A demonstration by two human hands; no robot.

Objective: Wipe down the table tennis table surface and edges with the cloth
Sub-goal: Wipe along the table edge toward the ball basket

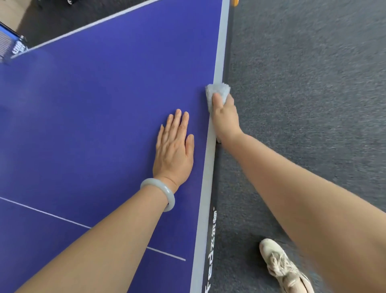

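- Now, nearest the person and well behind the grip, a pale shoe point(284, 269) stands on the grey carpet point(313, 104) just outside the table's dark side rail point(212, 230). Judging by the stance, the person is standing alongside the edge in order to work down it.
- Closer to the grip and inboard of it, a pale bangle point(165, 194) sits on the left wrist. The left hand point(174, 150) lies flat on the blue table point(94, 115) with its fingers straight and together, holding nothing. It probably serves as a brace while the body leans forward.
- At the grip itself, the right hand point(225, 119) is wrapped over the table's lip, with the thumb on top and the fingers hidden down the outer side. It clutches the bunched white cloth point(217, 93).
- The cloth sits on the grey border band point(208, 167) and spills over the rim, so it touches top and side together. That suits wiping the edge rather than the open surface.
- Ahead of the grip, the border and rail run on to the far corner. This stretch looks like the part not yet covered, though no dirt is visible either way.
- Far inboard of the grip, the net point(12, 48) is blurred.
- Beyond the far corner, an orange object point(235, 2) is cut off and cannot be identified.
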